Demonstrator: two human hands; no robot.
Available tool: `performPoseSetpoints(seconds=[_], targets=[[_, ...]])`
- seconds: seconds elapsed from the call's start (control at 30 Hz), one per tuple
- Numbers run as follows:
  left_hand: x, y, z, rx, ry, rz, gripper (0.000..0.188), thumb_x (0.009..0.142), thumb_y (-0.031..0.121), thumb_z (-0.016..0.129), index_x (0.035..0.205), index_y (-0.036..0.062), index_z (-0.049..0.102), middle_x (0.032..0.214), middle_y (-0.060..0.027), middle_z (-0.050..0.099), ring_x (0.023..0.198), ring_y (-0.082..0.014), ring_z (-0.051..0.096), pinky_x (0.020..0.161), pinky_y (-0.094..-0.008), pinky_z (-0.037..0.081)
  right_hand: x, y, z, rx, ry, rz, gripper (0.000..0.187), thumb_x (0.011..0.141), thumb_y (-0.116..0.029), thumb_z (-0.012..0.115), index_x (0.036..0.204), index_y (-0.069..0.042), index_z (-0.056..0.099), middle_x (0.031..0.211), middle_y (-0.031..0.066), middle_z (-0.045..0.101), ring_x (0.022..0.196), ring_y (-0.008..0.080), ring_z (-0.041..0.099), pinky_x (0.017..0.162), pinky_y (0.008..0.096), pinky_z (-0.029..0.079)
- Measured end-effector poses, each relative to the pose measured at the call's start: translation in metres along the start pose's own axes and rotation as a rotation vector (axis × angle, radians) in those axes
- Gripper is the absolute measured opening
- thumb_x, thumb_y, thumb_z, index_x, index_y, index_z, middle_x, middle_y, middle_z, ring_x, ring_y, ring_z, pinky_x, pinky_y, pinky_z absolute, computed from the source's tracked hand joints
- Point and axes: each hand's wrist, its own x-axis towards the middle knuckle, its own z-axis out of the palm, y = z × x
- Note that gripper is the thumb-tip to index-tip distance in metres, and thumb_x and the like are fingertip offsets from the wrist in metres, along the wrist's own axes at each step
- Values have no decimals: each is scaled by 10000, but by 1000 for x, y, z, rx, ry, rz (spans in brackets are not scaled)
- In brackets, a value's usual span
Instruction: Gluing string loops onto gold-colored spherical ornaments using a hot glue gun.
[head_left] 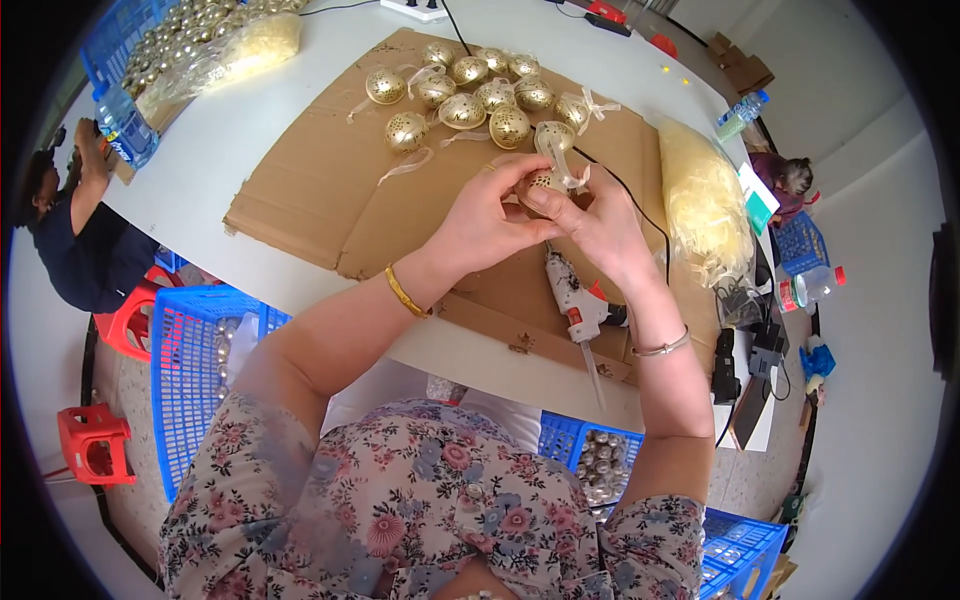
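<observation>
Over the cardboard, my left hand (485, 218) and my right hand (608, 222) are closed around one gold ball ornament (545, 184). Fingers cover much of it; a dark-patterned part shows between them. A pale sheer ribbon (572, 176) stands up by my right fingertips. Just beyond my hands, several similar gold ball ornaments (509, 127) lie grouped, some with ribbon loops. Below my right hand rests a white glue gun (574, 302), a clear glue stick (594, 372) poking from its rear end.
The cardboard sheet (310, 190) covers the white table (215, 200). A bag of pale ribbons (705, 200) lies right, with power adapters (766, 348) nearer me. Bottles (125, 130) stand at both sides. Blue crates (180, 390) flank me. Two people sit at the table's left and right.
</observation>
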Motion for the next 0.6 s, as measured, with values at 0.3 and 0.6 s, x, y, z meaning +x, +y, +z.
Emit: performPoseSetpoints(seconds=[0.3, 0.6], targets=[[2, 9, -18, -219, -22, -101, 604, 669, -4, 702, 1223, 21, 462, 1123, -58, 521, 983, -145, 536, 852, -282, 474, 2, 18, 4, 419, 50, -102, 248, 820, -80, 627, 1057, -10, 611, 960, 53, 624, 849, 112, 580, 750, 246, 482], [3, 9, -19, -154, -79, -168, 568, 664, 9, 703, 1186, 18, 478, 1121, -62, 523, 1025, -147, 514, 866, -291, 469, 2, 24, 6, 421, 133, -259, 124, 798, -16, 630, 919, -14, 658, 866, 29, 623, 797, 81, 568, 697, 208, 463]])
